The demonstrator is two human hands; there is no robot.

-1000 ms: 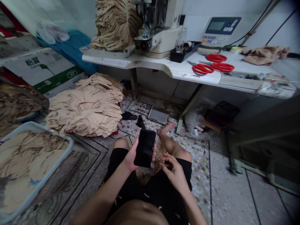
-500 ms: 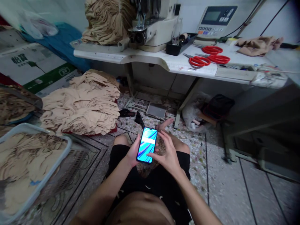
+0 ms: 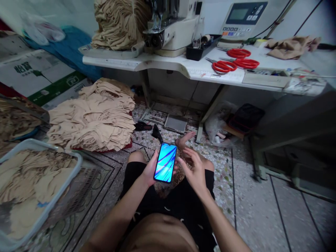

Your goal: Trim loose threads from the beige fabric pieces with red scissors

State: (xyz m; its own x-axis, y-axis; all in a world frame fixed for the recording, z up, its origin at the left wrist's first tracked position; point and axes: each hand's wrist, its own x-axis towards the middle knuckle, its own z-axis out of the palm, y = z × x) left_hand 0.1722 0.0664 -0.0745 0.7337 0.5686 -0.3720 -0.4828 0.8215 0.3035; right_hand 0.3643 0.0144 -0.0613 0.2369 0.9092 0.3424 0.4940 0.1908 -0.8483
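A smartphone (image 3: 165, 162) with a lit blue, streaked screen is held upright over my lap. My left hand (image 3: 150, 170) grips it from the left side, with fingertips showing past its right edge. Just to the right of the phone, my right hand (image 3: 194, 171) hovers with its fingers apart, touching nothing. Below both hands are my black shorts (image 3: 168, 206).
Beige fabric pieces (image 3: 91, 115) lie stacked on the floor at left, behind a plastic basket (image 3: 78, 164) of more fabric. Ahead stands a white sewing table (image 3: 199, 71) bearing a sewing machine (image 3: 173, 38), red-handled scissors (image 3: 223, 66) and a control panel (image 3: 244, 21).
My right thumb has come off the phone screen, and the right hand has moved right, away from it. A white box on the screen is gone. My left hand keeps its hold.
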